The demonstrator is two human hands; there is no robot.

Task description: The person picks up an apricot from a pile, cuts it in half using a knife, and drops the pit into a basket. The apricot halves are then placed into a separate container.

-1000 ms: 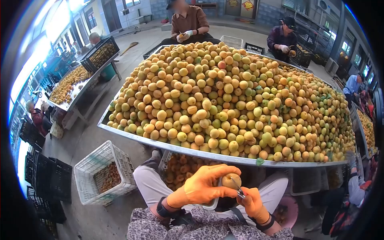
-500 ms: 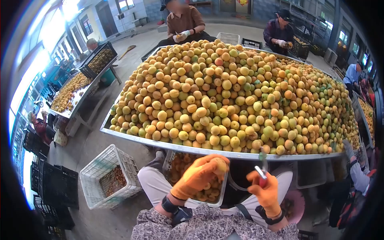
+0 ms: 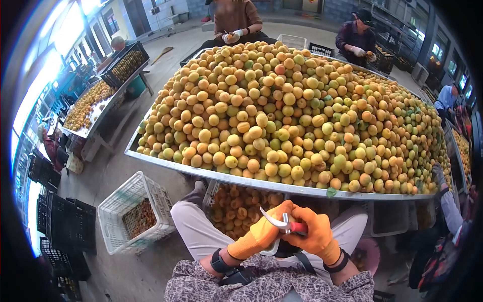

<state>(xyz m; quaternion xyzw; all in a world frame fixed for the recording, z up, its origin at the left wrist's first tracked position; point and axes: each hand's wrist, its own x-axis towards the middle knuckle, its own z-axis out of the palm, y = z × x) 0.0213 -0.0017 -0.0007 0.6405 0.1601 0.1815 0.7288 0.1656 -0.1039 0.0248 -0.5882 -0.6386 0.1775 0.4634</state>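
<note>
My right hand (image 3: 314, 235), in an orange glove, grips the red handle of a small curved knife (image 3: 275, 220) with a metal collar. Against it, my left hand (image 3: 261, 232), also gloved in orange, has its fingers closed; whatever they hold is hidden behind the fingers and the blade. Both hands meet above my lap, before the metal rim of a big table (image 3: 221, 176) heaped with yellow-orange fruit (image 3: 282, 116). Below the rim, a crate (image 3: 210, 194) of halved fruit stands between my knees.
A white crate (image 3: 108, 224) with some brown bits stands on the floor at left, near stacked black crates (image 3: 70, 221). A pink basin (image 3: 371, 254) is by my right knee. Co-workers (image 3: 240, 22) (image 3: 356, 38) sit across the table; another's sleeve (image 3: 451, 209) reaches in from the right.
My hands have come together, and the knife has moved left to my left hand. The fruit seen in my left hand before is now hidden. The view has shifted slightly.
</note>
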